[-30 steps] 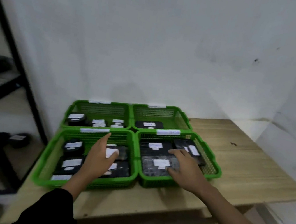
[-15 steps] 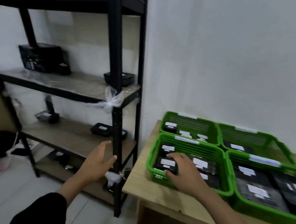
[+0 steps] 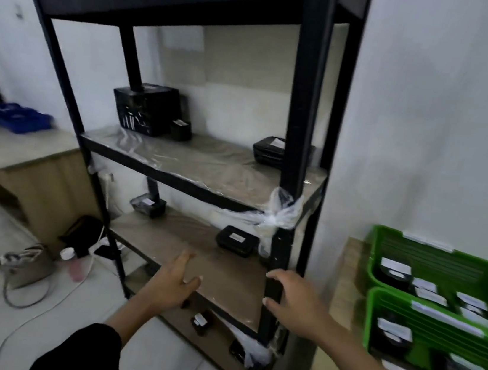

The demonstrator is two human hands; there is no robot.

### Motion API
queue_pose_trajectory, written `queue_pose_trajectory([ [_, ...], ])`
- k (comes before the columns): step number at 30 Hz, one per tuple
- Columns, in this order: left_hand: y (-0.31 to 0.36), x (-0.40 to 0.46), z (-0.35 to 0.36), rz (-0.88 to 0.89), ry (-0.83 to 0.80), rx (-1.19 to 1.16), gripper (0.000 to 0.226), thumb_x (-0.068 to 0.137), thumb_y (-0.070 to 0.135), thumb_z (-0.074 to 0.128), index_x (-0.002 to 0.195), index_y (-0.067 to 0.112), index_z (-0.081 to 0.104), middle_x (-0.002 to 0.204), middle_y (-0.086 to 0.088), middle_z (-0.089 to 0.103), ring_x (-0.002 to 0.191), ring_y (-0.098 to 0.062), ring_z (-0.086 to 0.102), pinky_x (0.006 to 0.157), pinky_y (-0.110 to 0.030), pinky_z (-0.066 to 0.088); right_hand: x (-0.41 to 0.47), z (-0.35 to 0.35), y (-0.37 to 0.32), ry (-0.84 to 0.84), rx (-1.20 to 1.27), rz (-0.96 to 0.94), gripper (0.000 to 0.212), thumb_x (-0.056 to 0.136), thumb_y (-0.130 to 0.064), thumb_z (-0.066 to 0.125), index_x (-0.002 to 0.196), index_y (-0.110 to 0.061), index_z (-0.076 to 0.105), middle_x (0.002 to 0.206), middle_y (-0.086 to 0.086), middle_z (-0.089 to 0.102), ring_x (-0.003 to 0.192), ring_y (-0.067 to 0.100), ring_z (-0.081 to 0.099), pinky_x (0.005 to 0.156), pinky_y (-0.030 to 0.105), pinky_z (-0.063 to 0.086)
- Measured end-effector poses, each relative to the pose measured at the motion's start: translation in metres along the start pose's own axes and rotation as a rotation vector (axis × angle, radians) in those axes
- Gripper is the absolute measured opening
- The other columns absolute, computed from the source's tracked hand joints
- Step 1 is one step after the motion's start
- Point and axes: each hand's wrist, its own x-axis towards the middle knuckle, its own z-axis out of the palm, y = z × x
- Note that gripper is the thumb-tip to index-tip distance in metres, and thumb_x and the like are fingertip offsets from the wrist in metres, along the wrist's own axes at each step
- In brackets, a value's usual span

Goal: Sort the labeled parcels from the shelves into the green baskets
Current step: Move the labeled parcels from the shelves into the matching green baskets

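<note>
Black shelving unit stood left of the green baskets, left hand spread wide and empty over the lower shelf's front edge, right hand open by the front post, labeled parcel lay farther back, bare board between.

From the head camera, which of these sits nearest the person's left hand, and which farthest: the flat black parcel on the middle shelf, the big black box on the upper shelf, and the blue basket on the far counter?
Measured from the left hand:
1. Flat black parcel, just above and right, middle shelf.
2. Big black box, upper shelf, rear left.
3. Blue basket, far left counter.
</note>
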Motion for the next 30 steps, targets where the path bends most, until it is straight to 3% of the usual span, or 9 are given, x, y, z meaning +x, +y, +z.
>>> queue_pose_trajectory([
  [2, -0.017, 0.019, -0.012, -0.027, 0.040, -0.012, 0.050, 0.093, 0.028, 0.052, 0.137, 0.014, 0.034, 0.142, -0.008, 0.042, 0.114, -0.015, 0.052, 0.095, -0.024, 0.036, 0.031, 0.013, -0.014, -0.031, 0.023, -0.020, 0.048, 0.089, -0.038, 0.058, 0.133, -0.026, 0.043, 0.133, -0.005, 0.045, 0.124, 0.014, 0.043, 0.095, 0.021, 0.035],
  [5, -0.049, 0.034, -0.021, -0.071, 0.042, -0.038, 0.048, 0.093, 0.028, 0.053, 0.136, 0.016, 0.036, 0.138, -0.005, 0.045, 0.097, -0.009, 0.052, 0.088, -0.021, 0.038, 0.071, 0.032, -0.035, -0.074, 0.047, -0.056, 0.047, 0.087, -0.038, 0.059, 0.130, -0.025, 0.046, 0.131, -0.005, 0.048, 0.122, 0.012, 0.045, 0.100, 0.023, 0.038],
  [10, -0.118, 0.058, -0.033, -0.116, 0.001, -0.053, 0.048, 0.092, 0.028, 0.054, 0.135, 0.018, 0.036, 0.137, -0.003, 0.047, 0.125, -0.016, 0.046, 0.099, -0.023, 0.035, 0.125, 0.058, -0.062, -0.105, 0.046, -0.079, 0.046, 0.085, -0.037, 0.061, 0.128, -0.025, 0.050, 0.128, -0.005, 0.050, 0.119, 0.011, 0.048, 0.100, 0.024, 0.039],
  [13, -0.163, 0.077, -0.044, -0.122, -0.013, -0.063, 0.044, 0.091, 0.028, 0.055, 0.132, 0.019, 0.039, 0.134, -0.002, 0.050, 0.128, -0.016, 0.044, 0.099, -0.024, 0.036, 0.154, 0.076, -0.074, -0.104, 0.041, -0.040, 0.045, 0.086, -0.037, 0.062, 0.128, -0.025, 0.050, 0.128, -0.005, 0.050, 0.120, 0.011, 0.047, 0.101, 0.026, 0.040],
  [20, -0.274, 0.149, -0.069, -0.021, -0.163, -0.003, 0.048, 0.090, 0.025, 0.057, 0.134, 0.015, 0.040, 0.132, -0.006, 0.051, 0.125, -0.019, 0.047, 0.098, -0.024, 0.038, 0.222, 0.156, -0.108, 0.004, 0.089, 0.176, 0.042, 0.087, -0.037, 0.061, 0.126, -0.025, 0.050, 0.129, -0.004, 0.052, 0.124, 0.014, 0.046, 0.097, 0.026, 0.039],
  [25, -0.340, 0.184, -0.069, 0.021, -0.308, -0.006, 0.050, 0.090, 0.018, 0.057, 0.136, 0.016, 0.039, 0.130, -0.002, 0.052, 0.122, -0.018, 0.050, 0.091, -0.016, 0.034, 0.242, 0.219, -0.129, 0.033, 0.197, 0.370, 0.042, 0.089, -0.032, 0.061, 0.128, -0.021, 0.051, 0.132, -0.002, 0.054, 0.122, 0.015, 0.050, 0.096, 0.026, 0.041],
  [30, -0.370, 0.202, -0.025, 0.061, -0.425, -0.029, 0.035, 0.089, 0.014, 0.058, 0.123, 0.009, 0.050, 0.106, 0.003, 0.058, 0.106, -0.018, 0.060, 0.086, -0.022, 0.044, 0.237, 0.272, -0.112, 0.022, 0.222, 0.514, 0.037, 0.084, -0.026, 0.065, 0.119, -0.013, 0.059, 0.120, 0.004, 0.063, 0.112, 0.019, 0.058, 0.092, 0.026, 0.044],
])
